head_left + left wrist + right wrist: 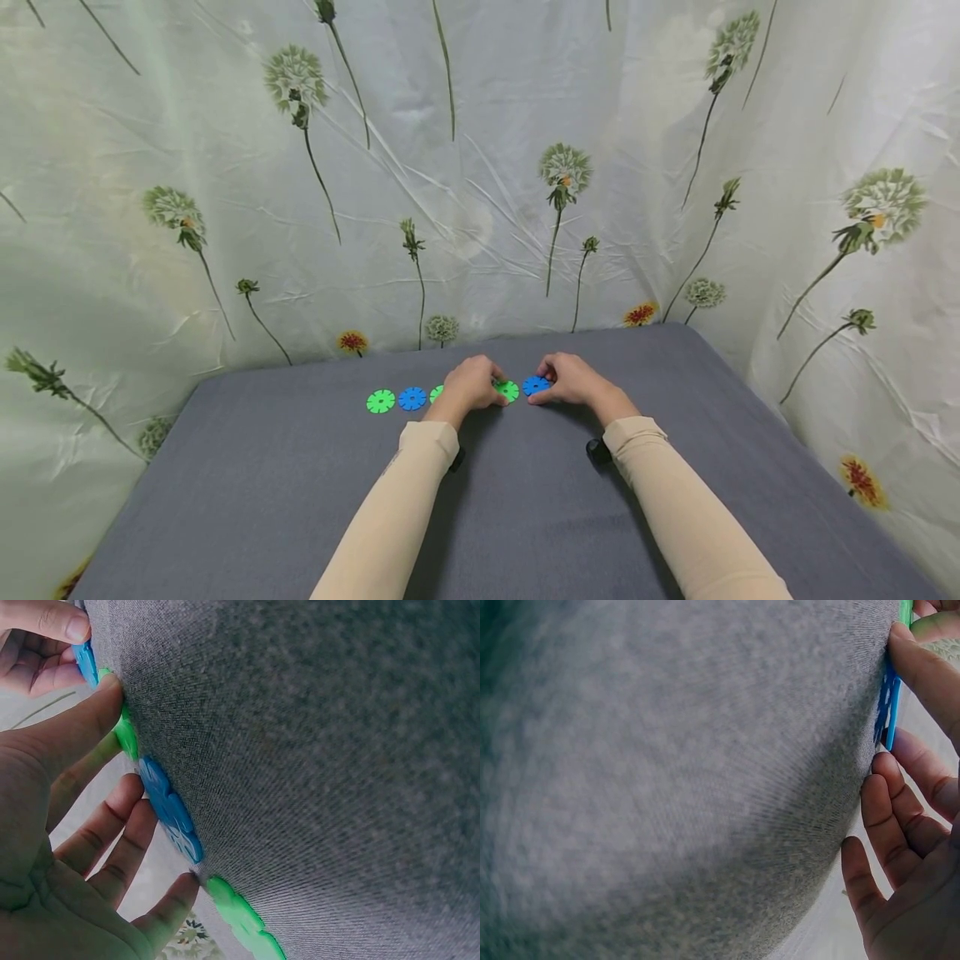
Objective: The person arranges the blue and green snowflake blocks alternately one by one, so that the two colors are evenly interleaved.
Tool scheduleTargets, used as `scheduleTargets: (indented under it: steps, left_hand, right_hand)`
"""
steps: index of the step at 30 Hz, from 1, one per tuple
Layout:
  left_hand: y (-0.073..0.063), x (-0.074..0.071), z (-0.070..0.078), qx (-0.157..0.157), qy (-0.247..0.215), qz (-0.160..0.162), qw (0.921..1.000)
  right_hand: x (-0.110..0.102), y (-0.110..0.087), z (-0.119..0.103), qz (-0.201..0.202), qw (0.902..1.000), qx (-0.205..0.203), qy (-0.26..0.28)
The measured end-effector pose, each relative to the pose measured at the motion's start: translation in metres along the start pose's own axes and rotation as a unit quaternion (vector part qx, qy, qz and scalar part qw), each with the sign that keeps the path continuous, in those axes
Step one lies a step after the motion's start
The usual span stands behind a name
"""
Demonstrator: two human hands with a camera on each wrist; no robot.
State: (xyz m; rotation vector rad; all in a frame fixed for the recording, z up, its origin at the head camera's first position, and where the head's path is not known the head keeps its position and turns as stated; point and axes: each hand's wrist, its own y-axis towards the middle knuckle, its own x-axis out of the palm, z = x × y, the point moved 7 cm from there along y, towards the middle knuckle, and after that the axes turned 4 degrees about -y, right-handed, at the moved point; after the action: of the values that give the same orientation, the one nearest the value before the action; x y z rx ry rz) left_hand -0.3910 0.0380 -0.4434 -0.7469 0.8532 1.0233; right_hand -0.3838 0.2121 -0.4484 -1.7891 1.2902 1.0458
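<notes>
Flat notched plastic discs, green and blue by turns, lie in a row along the far part of the table. My left hand [468, 385] pinches a green disc [511, 391] between thumb and index finger. Under its other fingers, in the left wrist view, lies a blue disc [171, 810]. Just to the right, my right hand [577, 383] holds another blue disc [534, 385] by its edges between thumb and index finger; in the right wrist view that blue disc [891, 712] appears on edge, close to the cloth. My left hand partly hides the row's middle.
At the row's left end lie a green disc [380, 402] and a blue disc [412, 398], with part of another green disc [437, 393] beside my left wrist. A grey cloth covers the table [285, 483]. Behind hangs a dandelion-print curtain [480, 183].
</notes>
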Motion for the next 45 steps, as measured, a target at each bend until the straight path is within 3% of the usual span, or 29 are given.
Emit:
scheduleTargets:
  steps: [30,45]
  left_hand:
    - [-0.0014,-0.0025,-0.0001,-0.002,0.003,0.000,1.0000]
    - [-0.0022,-0.0023,0.0013,-0.003,0.004,-0.003,1.0000]
  right_hand:
    - [0.0020,0.0019,0.0031,0.001,1.0000,0.005,0.000]
    - [0.0046,0.0015,0.0078,-0.010,0.9994,0.003,0.033]
